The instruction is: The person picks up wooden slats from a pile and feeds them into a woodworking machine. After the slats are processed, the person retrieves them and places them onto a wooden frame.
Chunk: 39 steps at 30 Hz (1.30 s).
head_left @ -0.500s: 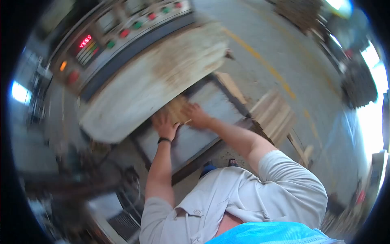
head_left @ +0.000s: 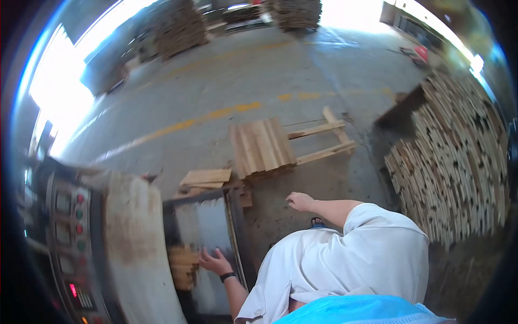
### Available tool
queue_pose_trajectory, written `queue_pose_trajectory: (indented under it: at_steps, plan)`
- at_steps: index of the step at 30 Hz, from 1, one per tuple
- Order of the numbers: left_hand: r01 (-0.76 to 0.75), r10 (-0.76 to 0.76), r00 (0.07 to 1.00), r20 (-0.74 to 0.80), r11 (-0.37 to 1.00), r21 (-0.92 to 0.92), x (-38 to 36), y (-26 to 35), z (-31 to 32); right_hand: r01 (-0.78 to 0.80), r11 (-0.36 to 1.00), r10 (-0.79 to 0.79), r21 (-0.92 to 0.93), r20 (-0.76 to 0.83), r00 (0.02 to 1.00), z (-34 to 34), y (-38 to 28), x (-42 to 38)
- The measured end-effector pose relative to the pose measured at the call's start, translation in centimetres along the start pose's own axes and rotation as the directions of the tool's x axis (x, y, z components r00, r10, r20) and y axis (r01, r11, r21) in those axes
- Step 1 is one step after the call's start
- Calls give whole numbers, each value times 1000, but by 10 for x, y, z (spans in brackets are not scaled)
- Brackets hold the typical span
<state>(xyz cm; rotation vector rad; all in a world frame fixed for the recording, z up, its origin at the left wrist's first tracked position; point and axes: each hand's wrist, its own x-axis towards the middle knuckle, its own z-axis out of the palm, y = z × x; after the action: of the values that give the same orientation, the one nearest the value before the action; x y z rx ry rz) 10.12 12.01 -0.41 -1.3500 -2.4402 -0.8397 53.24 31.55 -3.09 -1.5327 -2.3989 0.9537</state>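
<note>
My left hand (head_left: 216, 263), with a dark band on its wrist, is at the right ends of some wood pieces (head_left: 183, 267), its fingers apart. Those pieces lie on the metal table (head_left: 216, 218) of a machine and reach partly under its pale cover (head_left: 135, 232). My right hand (head_left: 300, 201) hangs over the floor to the right of the table, away from the wood, with its fingers curled; whether anything is in it is too small to tell.
A neat stack of boards (head_left: 261, 146) rests on a wooden frame (head_left: 324, 140) ahead. Loose boards (head_left: 208, 177) lie beyond the table. At the right stands a large pile of wood strips (head_left: 448, 178). The control panel (head_left: 73, 237) is at the left.
The view has swung to the right, bringing the large wood pile into sight. My right hand has left the wood pieces and moved out over the floor. My left hand remains by them.
</note>
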Motion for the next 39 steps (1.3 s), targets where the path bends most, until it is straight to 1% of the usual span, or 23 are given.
queue_pose_trajectory:
  at_steps: [1,3,4,5,6,7,9,10,12,13,15,16,18,21,24,25,29,32,33,35,36,38,39]
  plan:
    - [-47,48,999,12,999,-23,-3,24,17,-111,993,114,-31,93,989,4,30,-17]
    - [-86,140,972,189,959,-270,-13,78,40,-283,954,297,-98,192,935,29,96,-52]
    - [-110,169,966,194,953,-281,-15,107,44,-345,935,356,-88,232,905,29,113,-76]
    - [-110,231,929,289,918,-381,-15,141,47,-402,912,410,-88,271,871,26,131,-98]
    - [-96,298,878,375,877,-471,-16,168,49,-470,881,464,-48,275,842,25,146,-124]
    - [-109,317,871,376,870,-480,-17,185,57,-534,846,514,-8,280,811,25,160,-151]
    - [-69,376,766,522,855,-514,-24,218,79,-569,822,550,9,239,800,32,194,-202]
    - [-72,387,758,525,850,-522,-31,233,90,-580,815,561,12,235,794,29,212,-228]
    - [89,319,679,661,858,-506,-45,253,111,-666,745,638,26,261,724,30,242,-277]
    - [86,328,670,666,856,-509,-57,260,125,-675,737,646,31,260,717,30,258,-301]
    - [136,267,628,731,887,-441,-84,263,156,-781,622,745,58,263,613,29,288,-339]
    - [130,272,623,734,888,-441,-97,258,173,-785,616,748,65,265,609,31,298,-353]
    - [189,210,513,832,918,-348,-129,250,196,-861,484,820,155,265,508,24,313,-384]
    - [170,137,406,904,960,-222,-157,251,195,-883,450,824,130,322,467,10,321,-405]
    - [169,52,320,946,979,-111,-174,240,202,-862,494,803,113,321,502,7,333,-396]
    - [183,18,277,961,981,-71,-176,238,204,-831,548,780,97,301,549,3,332,-386]
    - [153,-68,198,978,988,38,-168,237,215,-835,537,776,123,316,546,-20,334,-314]
    - [316,-146,209,967,946,74,-146,250,231,-799,572,745,184,290,601,-49,332,-252]
    - [323,-153,203,967,943,82,-143,245,246,-775,590,732,229,254,632,-50,338,-231]
    - [471,-194,130,972,875,111,-131,239,288,-746,612,717,262,213,664,-67,344,-185]
    - [480,-196,126,972,870,114,-118,244,301,-739,625,714,250,198,671,-82,342,-164]
    - [590,-250,7,968,783,198,-97,253,323,-741,633,716,224,195,671,-103,339,-131]
    - [659,-235,1,972,731,176,-87,255,339,-723,661,695,203,198,691,-114,340,-112]
